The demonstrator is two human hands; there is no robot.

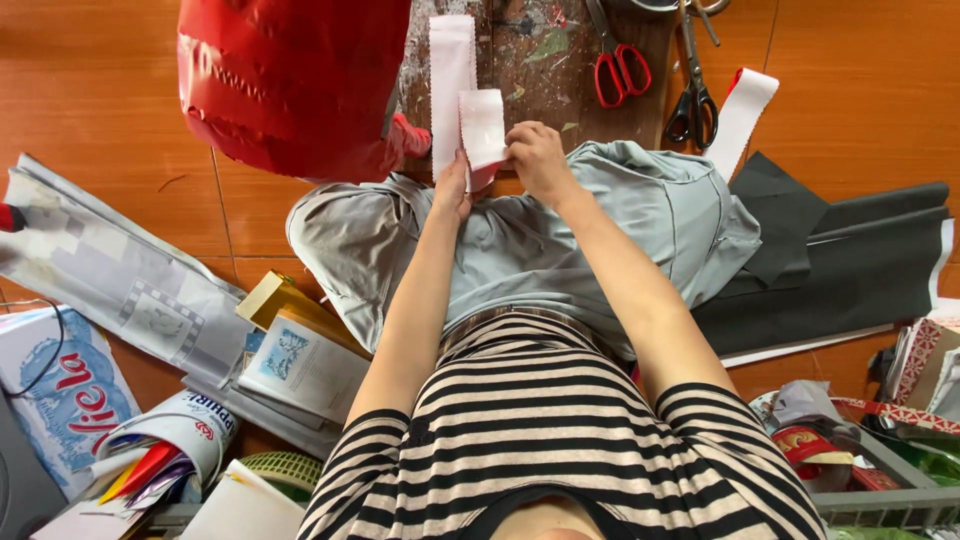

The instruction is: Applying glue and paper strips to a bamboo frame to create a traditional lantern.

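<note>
White paper strip pinched btwn both hands.

Orange-brown tiled floor seen throughout, paint-spattered wooden board laid at twelve o'clock, dark grey sheets spread at three o'clock, even daylight cast.

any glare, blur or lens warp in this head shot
Head view: even, soft light with faint shadows; bright glare streaks on the glossy red foil shape; the left hand, right hand and white paper strip they pinch look sharp; wide-lens warp bends the floor tiles near the edges.
</note>
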